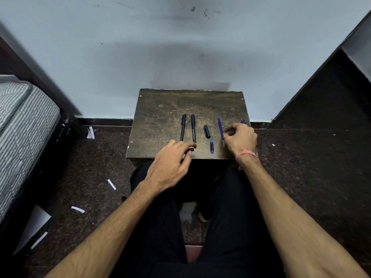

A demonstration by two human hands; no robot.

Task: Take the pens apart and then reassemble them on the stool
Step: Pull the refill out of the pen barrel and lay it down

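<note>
Black capped pens (188,128) lay on your wooden stool (160,117). Your left hand (170,163) pinched a black pen piece (190,151) at the near edge; your right hand (240,140) pinched the blue refill (220,130).

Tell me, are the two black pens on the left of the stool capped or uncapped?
Capped, it seems. The two black pens lie flat on the stool, caps fitted on their far ends. A loose cap lies apart.
</note>
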